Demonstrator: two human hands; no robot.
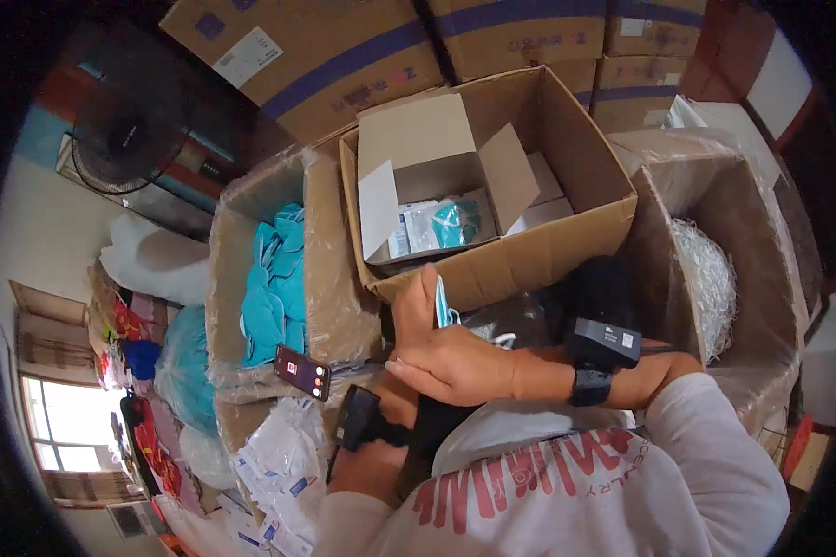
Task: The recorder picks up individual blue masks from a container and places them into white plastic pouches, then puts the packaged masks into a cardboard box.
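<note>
Far to your left, a clear plastic bag of teal material (pixel 184 367) lies among heaped goods. Next comes the plastic-lined carton (pixel 330 251) filled with loose teal face masks (pixel 277 283), which lie against its left wall. A smartphone (pixel 302 372) with a lit screen rests on that carton's near edge. Below the phone, flat white sachets (pixel 279 464) are piled up.

Your left hand (pixel 367 464) sits low, close to your body, with a black device (pixel 356 418) strapped over its back; it is mostly covered, so you cannot tell whether its fingers are curled or spread.

Your right hand (pixel 446 353) crosses over above it, fingers held together and pointing left, thumb raised. It pinches a folded teal face mask (pixel 441 302) between thumb and forefinger, just under the near wall of the large brown carton (pixel 567 237). The same wrist carries a black strap and a black box-shaped device (pixel 606 342).

Inside that large carton, in its left half, stands a small white box (pixel 418 148) with its flaps open. A wrapped teal mask in clear packaging (pixel 441 225) lies at the small box's near side. Flat white boxes (pixel 543 200) fill the carton's right part.

At your right, another plastic-lined carton (pixel 762 278) holds a mass of white elastic loops (pixel 711 278) against its left wall.
</note>
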